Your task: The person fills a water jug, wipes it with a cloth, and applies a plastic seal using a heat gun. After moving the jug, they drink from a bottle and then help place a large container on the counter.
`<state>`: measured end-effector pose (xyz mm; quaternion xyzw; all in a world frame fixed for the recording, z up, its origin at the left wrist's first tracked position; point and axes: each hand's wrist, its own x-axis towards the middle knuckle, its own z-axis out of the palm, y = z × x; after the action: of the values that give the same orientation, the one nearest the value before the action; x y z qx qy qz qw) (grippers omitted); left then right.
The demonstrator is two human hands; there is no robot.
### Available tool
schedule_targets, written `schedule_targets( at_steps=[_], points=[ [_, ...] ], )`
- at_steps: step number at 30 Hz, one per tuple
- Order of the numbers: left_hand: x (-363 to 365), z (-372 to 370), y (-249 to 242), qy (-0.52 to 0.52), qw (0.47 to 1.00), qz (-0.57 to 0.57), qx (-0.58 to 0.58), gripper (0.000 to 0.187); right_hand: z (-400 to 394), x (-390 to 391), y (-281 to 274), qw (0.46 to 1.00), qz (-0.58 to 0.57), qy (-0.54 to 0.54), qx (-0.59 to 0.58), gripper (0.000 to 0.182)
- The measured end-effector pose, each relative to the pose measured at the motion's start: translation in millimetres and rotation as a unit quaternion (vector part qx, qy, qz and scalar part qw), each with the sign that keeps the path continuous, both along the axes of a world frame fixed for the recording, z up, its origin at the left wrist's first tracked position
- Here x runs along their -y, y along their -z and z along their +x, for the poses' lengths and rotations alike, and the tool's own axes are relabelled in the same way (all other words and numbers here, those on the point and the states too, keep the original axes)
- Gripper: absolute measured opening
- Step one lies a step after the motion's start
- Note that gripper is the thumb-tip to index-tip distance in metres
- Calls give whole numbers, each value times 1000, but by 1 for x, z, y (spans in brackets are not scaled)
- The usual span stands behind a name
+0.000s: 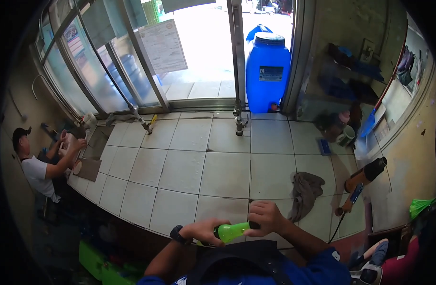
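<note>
A bright green bottle (233, 232) with dark ends lies nearly level between my two hands, just past the front edge of the counter. My left hand (206, 231), a dark watch (177, 233) on its wrist, is wrapped round the left part of the bottle. The fingers of my right hand (267, 218) are closed over its dark right end, which they partly hide. A crumpled grey-brown cloth (307, 191) lies on the tiles to the right of my right hand.
White tiles cover the counter (225, 173). Two taps (239, 118) rise at its back, near a blue drum (268, 71). An orange and black heat-gun-like tool (365, 175) stands at right. At far left a person (39, 166) handles something pinkish beside a sink (95, 145).
</note>
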<state>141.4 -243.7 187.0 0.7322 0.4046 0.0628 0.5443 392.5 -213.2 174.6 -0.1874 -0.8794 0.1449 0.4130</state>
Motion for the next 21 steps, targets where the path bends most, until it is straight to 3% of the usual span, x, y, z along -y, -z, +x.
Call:
schedule_targets(
  at_steps=[1, 4, 5, 7, 8, 11, 12, 13, 15, 16, 17, 19, 21],
  points=[
    [5, 3, 1, -5, 999, -32, 9, 49, 0, 4, 2, 1000, -8, 3, 0, 34],
    [2, 12, 0, 5, 996, -91, 22, 51, -3, -1, 8, 954, -206, 191, 101, 34],
    [0, 16, -1, -39, 998, 16, -42, 51, -3, -2, 12, 950, -215, 203, 100, 34],
    [1, 24, 1, -118, 953, 228, -159, 51, -4, -4, 25, 969, -154, 188, 50, 36],
    [-4, 23, 6, -104, 955, 229, -156, 51, -2, -9, 25, 976, -114, 181, 26, 37],
    [-15, 9, 22, 52, 999, -17, 5, 52, 2, -10, 23, 987, -58, 147, 26, 34],
    [-13, 14, 24, 65, 998, -22, 2, 52, 2, -10, 22, 992, -25, 122, 26, 33],
    [-8, 25, 26, -9, 995, 76, -62, 52, 2, -13, 24, 991, -29, 132, 23, 33],
    [2, 42, 28, -162, 933, 268, -178, 54, -1, -20, 29, 947, -199, 234, 98, 32],
    [0, 40, 27, -157, 933, 268, -180, 54, -1, -23, 30, 909, -281, 277, 132, 33],
    [-9, 39, 26, -150, 948, 236, -151, 55, 1, -26, 30, 909, -280, 280, 130, 33],
    [-18, 35, 23, -130, 973, 163, -100, 58, 3, -21, 23, 935, -292, 201, 2, 31],
    [-19, 45, 27, -142, 965, 207, -74, 59, 8, -25, 20, 939, -294, 165, -62, 31]
  ],
)
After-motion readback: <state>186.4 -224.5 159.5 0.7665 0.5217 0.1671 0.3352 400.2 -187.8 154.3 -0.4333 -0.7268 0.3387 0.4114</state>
